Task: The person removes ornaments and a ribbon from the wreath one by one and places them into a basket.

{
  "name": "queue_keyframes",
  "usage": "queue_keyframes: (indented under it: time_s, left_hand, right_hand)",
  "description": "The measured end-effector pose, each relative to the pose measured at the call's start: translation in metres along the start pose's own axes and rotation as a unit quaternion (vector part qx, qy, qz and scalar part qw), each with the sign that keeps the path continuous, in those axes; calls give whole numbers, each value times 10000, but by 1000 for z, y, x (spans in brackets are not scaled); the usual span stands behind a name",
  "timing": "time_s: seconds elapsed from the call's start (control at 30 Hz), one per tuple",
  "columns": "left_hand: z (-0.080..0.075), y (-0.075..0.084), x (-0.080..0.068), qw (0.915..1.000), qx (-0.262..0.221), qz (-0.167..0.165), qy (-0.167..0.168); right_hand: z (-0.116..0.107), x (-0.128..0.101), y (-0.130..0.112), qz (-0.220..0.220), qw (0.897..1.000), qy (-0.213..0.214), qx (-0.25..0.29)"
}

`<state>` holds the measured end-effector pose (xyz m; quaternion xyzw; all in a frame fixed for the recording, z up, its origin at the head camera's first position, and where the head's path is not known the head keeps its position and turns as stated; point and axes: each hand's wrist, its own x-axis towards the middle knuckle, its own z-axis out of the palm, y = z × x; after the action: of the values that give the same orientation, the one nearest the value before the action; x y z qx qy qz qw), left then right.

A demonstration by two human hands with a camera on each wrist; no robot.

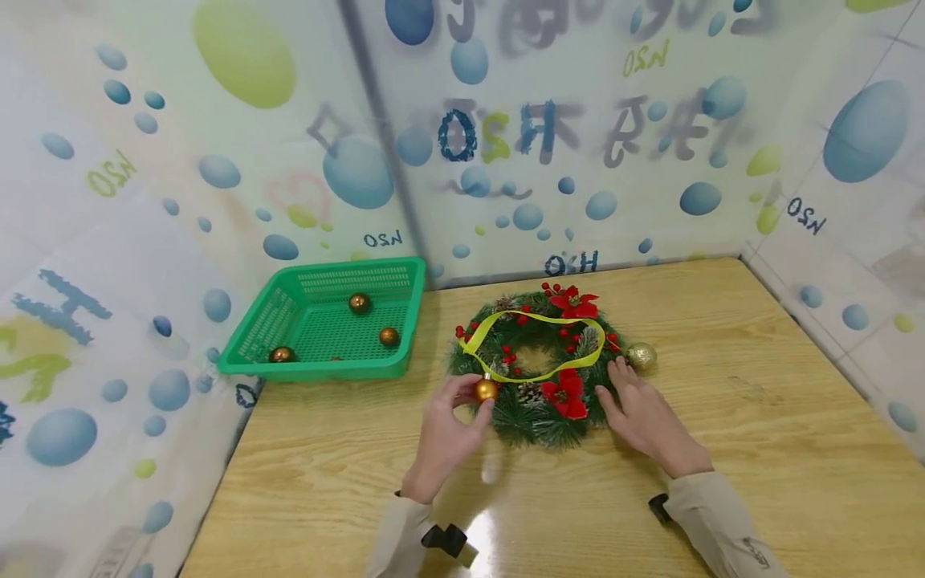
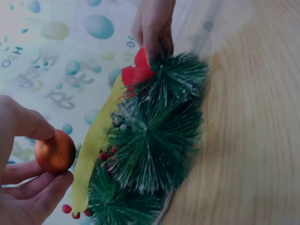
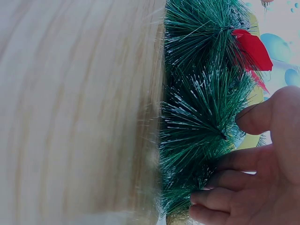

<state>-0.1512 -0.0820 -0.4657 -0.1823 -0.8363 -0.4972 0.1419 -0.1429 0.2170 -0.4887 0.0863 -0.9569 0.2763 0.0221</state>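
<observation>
1. The left hand (image 1: pixel 448 421) pinched a small orange-gold bauble (image 1: pixel 486 390) between thumb and fingertips, holding it at the wreath's (image 1: pixel 538 361) near-left edge, touching or just beside the needles.
2. The right hand (image 1: pixel 639 409) lay with fingers spread and fairly straight against the wreath's right side, steadying it; it held nothing. A glittery gold ball (image 1: pixel 641 356) sat just beyond its fingertips, against the wreath's outer rim.
3. The wreath lay flat on the wooden table (image 1: pixel 759 433), a yellow ribbon (image 1: pixel 531 347) looped over it, with red flowers (image 1: pixel 567 395) and berries set in.
4. A green basket (image 1: pixel 328 321) at the table's left rear held more brown-gold baubles (image 1: pixel 359 303).
5. To do the placing well, I judged the bauble should be kept cap-up and pressed into a thick tuft, with the right hand bracing the ring so it did not slide.
6. Whether the bauble carried a hook or loop could not be made out; the cap looked small and blurred.
</observation>
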Motion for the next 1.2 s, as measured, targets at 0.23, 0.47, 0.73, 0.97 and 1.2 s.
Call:
queue_keyframes:
  time_s: [0.23,0.47,0.73,0.97,1.2]
  left_hand:
    - [-14,-8,6,9998,20,-17,210]
    - [-27,-11,13,9990,9,56,453]
    - [-51,-22,21,9962,37,180,856]
    - [-73,-31,29,9921,289,179,1206]
    - [-93,-41,36,9879,271,-21,1527]
  right_hand:
    - [1,0,2,-4,10000,6,2]
    - [2,0,4,-40,10000,31,-72]
    - [1,1,2,-85,9999,82,-65]
    - [2,1,3,-115,9998,119,-78]
    - [3,0,3,-145,9997,184,-37]
